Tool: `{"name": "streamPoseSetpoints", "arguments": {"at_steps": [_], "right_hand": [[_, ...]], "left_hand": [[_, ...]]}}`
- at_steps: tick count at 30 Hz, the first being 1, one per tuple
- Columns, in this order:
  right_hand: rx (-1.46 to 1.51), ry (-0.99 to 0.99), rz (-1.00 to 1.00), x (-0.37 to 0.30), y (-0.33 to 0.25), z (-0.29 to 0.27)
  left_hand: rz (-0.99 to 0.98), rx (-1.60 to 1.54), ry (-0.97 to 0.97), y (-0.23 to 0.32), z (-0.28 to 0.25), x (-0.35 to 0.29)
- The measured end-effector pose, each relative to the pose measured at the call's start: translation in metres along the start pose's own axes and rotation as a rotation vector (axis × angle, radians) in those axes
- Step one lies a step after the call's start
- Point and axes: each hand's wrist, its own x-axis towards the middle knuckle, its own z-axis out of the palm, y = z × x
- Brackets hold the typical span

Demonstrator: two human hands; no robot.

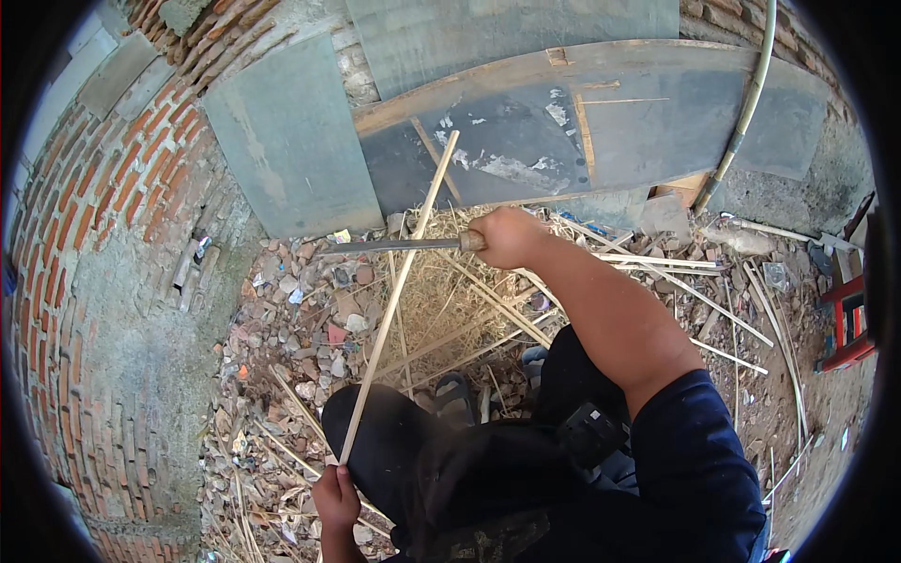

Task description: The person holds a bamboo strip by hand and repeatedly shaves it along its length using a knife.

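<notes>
My left hand (337, 498) is closed on the near end of a long pale bamboo strip (390, 314), which slants up and away to the right past my knee. In my right hand (508, 236) is the wooden handle of a long knife (380, 246). Its blade points left and crosses the strip in its upper part; whether the edge touches the strip I cannot tell. Beneath the blade lies a heap of straw-coloured shavings (439, 314) with more strips over it.
Rubble (319, 319) covers the ground around my feet. Several loose strips (671, 265) lie to the right. Grey panels (291, 141) lean at the back, and a brick wall (103, 281) rises on the left. A red plastic object (845, 324) stands at the far right.
</notes>
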Motion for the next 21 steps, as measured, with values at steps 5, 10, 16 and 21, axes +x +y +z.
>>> {"name": "streamPoseSetpoints", "arguments": {"at_steps": [5, 10, 16, 21], "right_hand": [[0.002, -0.016, -0.108, -0.006, -0.036, -0.01], [-0.139, -0.15, -0.173, -0.006, -0.054, -0.02], [-0.052, -0.031, 0.075, 0.002, -0.01, -0.007], [-0.075, -0.051, 0.001, -0.009, -0.041, -0.021]], "left_hand": [[-0.012, 0.011, 0.001, -0.01, 0.005, -0.004], [0.034, 0.017, 0.042, -0.013, 0.009, -0.001], [0.025, 0.041, 0.048, -0.006, 0.006, -0.002], [0.0, 0.042, 0.006, -0.008, 0.0, -0.007]]}}
